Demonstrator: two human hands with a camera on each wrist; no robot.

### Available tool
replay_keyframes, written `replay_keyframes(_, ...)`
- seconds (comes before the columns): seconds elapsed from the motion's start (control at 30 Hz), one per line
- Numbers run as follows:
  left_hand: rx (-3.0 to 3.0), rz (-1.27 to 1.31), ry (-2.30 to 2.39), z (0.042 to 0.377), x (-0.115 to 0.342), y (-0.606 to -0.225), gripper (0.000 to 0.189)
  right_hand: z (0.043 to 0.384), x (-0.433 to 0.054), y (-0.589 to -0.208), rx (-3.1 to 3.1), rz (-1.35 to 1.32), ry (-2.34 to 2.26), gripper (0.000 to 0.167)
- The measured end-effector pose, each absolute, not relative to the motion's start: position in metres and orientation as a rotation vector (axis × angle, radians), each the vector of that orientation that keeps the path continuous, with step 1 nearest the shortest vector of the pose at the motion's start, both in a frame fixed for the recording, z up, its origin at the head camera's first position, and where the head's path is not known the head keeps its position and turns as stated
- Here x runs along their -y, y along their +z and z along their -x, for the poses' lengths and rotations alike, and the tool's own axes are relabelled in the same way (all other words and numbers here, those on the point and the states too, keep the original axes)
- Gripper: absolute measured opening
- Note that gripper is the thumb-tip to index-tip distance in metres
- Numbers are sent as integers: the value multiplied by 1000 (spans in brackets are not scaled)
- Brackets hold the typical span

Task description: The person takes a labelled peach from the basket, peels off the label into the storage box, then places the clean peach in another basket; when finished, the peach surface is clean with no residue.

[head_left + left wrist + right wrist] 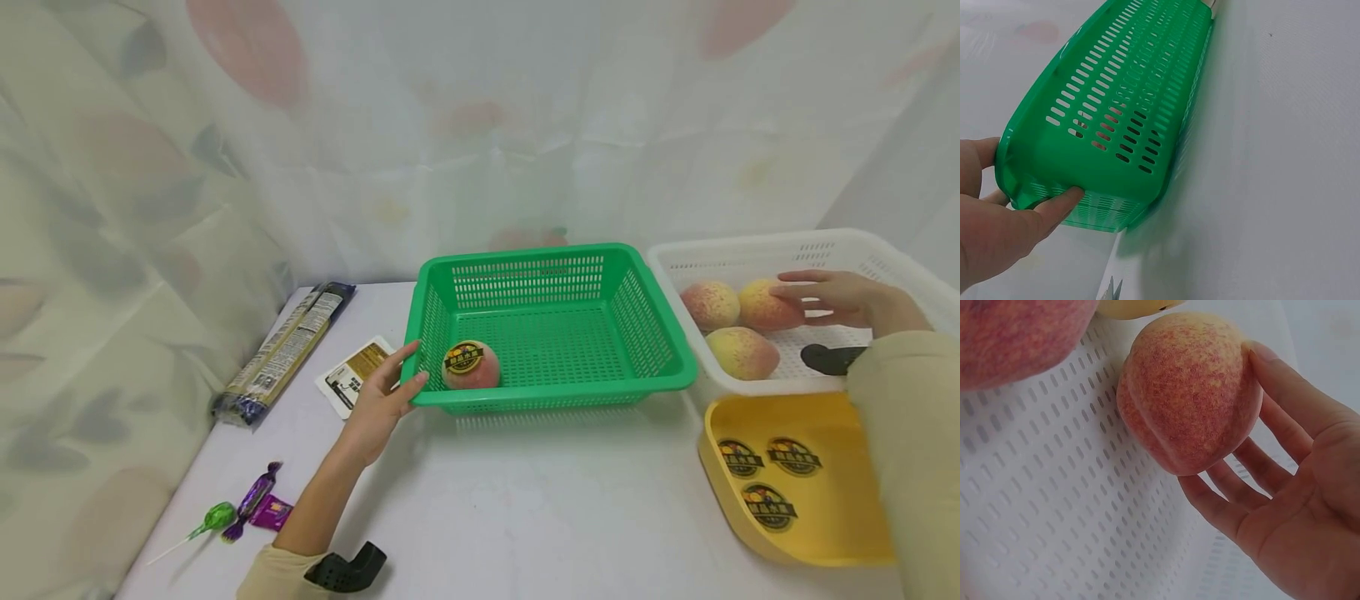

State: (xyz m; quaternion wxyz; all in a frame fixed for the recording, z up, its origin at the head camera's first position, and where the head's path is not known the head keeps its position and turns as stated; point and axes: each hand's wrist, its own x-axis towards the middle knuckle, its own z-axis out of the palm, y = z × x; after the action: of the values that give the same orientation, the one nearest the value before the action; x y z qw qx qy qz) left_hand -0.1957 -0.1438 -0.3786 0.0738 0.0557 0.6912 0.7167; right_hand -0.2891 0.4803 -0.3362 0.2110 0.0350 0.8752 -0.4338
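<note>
My left hand [381,408] grips the front left corner of a green plastic basket [555,388], thumb on the outer wall and fingers at the rim. In that basket's front left lies a peach [483,373] with a black and gold label. Over on the right, my right hand [843,296] holds a red and yellow peach [1191,387] between thumb and fingers, inside a white perforated basket [795,387]. Two other peaches sit beside it, a reddish one [709,305] and a yellower one [741,353]. No label shows on these three.
A yellow tray [832,521] with several round labels [793,457] stands before the white basket. Left of the green basket lie a flat card packet [352,375], a long wrapped package [285,354], a green lollipop [219,516] and purple wrapped sweets [258,493]. Curtains hang behind.
</note>
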Motion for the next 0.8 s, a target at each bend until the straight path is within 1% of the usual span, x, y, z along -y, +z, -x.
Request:
replay_keyframes(0.2,-2076,-166,2148,195,145,-378,56,288,-481,-335,-2467,-109,-1213,84)
replay_keyframes(0.27,-2073,-164,2146,195,145,-378,56,288,-483,-334,-2488,-97,-1217,82)
replay_keyframes(0.3,-2073,-166,2142,195,145,-378,56,288,-485,-334,-2496,-91,-1226,76)
replay_keyframes(0.37,-2073,-170,2143,195,144,-378,56,288,-488,-331,-2515,-77,-1242,59)
replay_keyframes(0.4,-2070,-176,2146,195,145,-378,57,288,-489,-330,-2524,-64,-1250,53)
replay_keyframes(0.43,-2068,-182,2147,195,144,-378,57,288,-490,-327,-2520,-46,-1262,52)
replay_keyframes(0.5,-2068,-189,2148,195,144,-378,57,288,-488,-321,-2534,-21,-1251,53)
replay_keyframes(0.57,-2072,-188,2150,195,144,-378,57,289,-483,-312,-2548,15,-1232,70)
replay_keyframes(0.6,-2072,-187,2151,195,144,-378,57,290,-480,-307,-2559,26,-1223,74)
replay_keyframes(0.63,-2073,-188,2150,195,144,-378,57,291,-476,-302,-2561,40,-1230,75)
replay_keyframes(0.8,-2068,-181,2150,194,144,-377,56,293,-452,-279,-2518,223,-1368,57)
